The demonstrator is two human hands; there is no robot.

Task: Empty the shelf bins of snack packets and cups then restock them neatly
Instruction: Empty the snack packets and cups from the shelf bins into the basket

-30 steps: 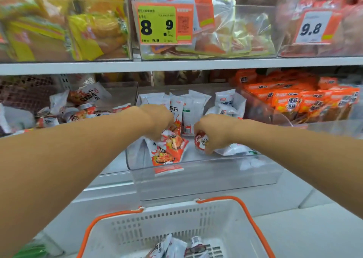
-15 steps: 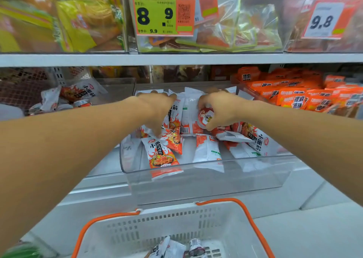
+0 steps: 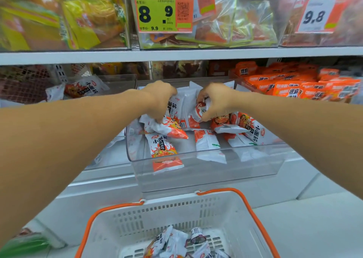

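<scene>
A clear plastic bin (image 3: pixel 206 169) on the lower shelf holds several white-and-orange snack packets (image 3: pixel 163 147) lying loose and standing at the back. Both my arms reach into it. My left hand (image 3: pixel 159 98) is closed on a packet (image 3: pixel 169 129) at the bin's left. My right hand (image 3: pixel 216 100) grips a small round snack cup (image 3: pixel 199 111) among the upright packets. Below me is a white basket (image 3: pixel 157 216) with orange handles, holding a few packets and a cup (image 3: pixel 197 236).
To the right stands a bin of orange packets (image 3: pixel 294 84); to the left, a clear bin with a few packets (image 3: pixel 86 88). The upper shelf (image 3: pixel 176 54) carries bins with price tags 8.9 (image 3: pixel 157 12) and 9.8 (image 3: pixel 314 16).
Both hands moved from the front of the bin toward its back. The standing packets have toppled forward, and the right hand still holds the cup.
</scene>
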